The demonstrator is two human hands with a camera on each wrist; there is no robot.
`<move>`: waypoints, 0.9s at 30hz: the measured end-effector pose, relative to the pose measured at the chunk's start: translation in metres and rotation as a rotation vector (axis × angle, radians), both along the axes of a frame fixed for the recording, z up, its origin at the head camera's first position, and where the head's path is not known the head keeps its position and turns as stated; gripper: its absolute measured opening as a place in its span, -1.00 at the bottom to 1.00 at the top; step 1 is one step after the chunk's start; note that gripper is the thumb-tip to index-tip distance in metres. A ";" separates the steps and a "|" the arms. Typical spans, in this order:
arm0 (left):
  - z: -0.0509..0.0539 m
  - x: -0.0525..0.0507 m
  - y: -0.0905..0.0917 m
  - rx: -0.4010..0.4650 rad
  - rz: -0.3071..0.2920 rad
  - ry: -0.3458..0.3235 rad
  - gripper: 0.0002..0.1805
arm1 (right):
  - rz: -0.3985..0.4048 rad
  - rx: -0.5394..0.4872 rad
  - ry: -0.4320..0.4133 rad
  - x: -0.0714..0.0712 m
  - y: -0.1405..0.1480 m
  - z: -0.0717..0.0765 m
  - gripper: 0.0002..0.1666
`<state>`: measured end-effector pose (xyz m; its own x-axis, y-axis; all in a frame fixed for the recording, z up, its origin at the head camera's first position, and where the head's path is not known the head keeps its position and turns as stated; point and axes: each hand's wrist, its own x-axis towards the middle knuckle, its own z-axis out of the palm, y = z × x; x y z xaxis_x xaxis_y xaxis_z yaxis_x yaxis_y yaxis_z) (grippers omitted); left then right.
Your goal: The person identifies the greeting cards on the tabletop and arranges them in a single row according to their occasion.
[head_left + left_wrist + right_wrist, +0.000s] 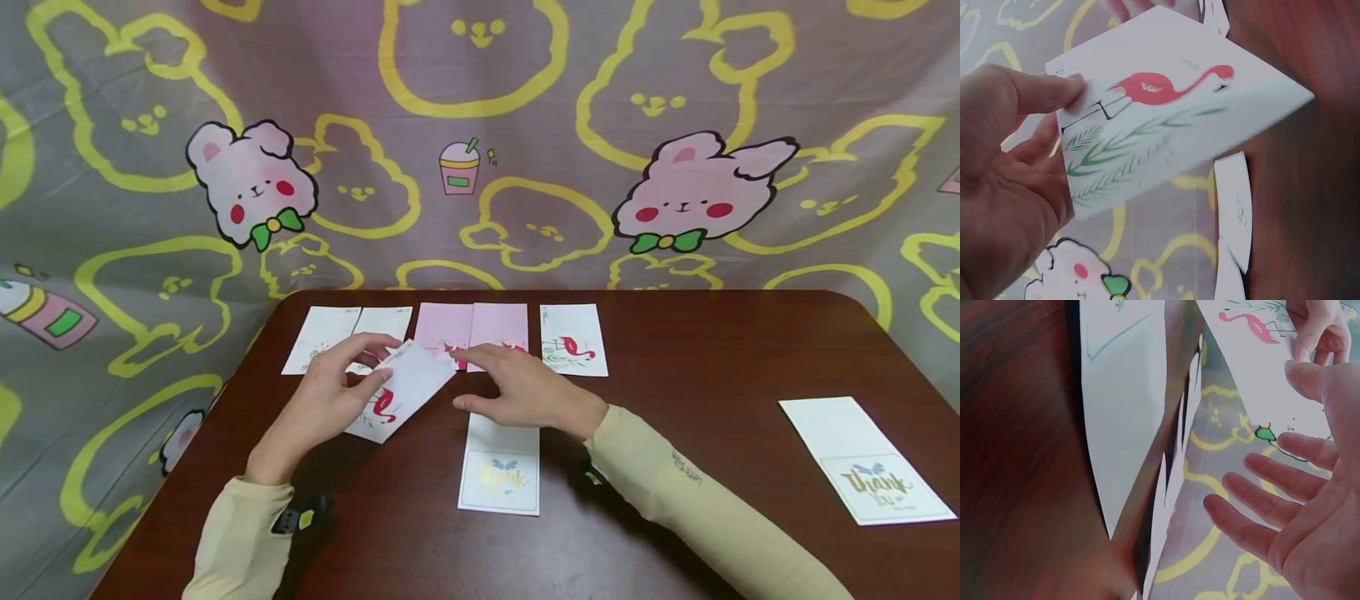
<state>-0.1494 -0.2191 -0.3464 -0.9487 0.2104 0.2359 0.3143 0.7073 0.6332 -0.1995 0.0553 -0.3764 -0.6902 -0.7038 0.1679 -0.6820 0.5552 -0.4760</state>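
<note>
A white card with a red flamingo and green leaves (pixel 1147 90) is tilted above the table, pinched at its edge between the thumb and fingers of my left hand (pixel 326 400). My right hand (pixel 532 387) hovers to the right of that card, its fingers spread and holding nothing in the right wrist view. Below the right hand lies an unfolded white "thank you" card (pixel 498 479), its upper part partly covered by the hand. Behind the hands, two pink cards (pixel 498 325) lie side by side, their lower edges partly hidden.
Two white cards (pixel 322 325) lie at the back left, partly behind the left hand. Another flamingo card (pixel 572 333) lies right of the pink pair. A second "thank you" card (pixel 862 467) rests at the right of the dark table (pixel 675 367). A patterned curtain (pixel 540 150) hangs behind.
</note>
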 end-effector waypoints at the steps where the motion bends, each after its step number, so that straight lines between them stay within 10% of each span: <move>1: -0.001 0.000 0.003 0.024 0.007 -0.014 -0.57 | -0.003 -0.008 0.003 0.000 0.002 0.000 -0.20; 27: -0.024 -0.017 0.089 0.747 -0.026 -0.228 -0.55 | -0.190 -0.327 -0.087 0.006 0.061 0.006 -0.08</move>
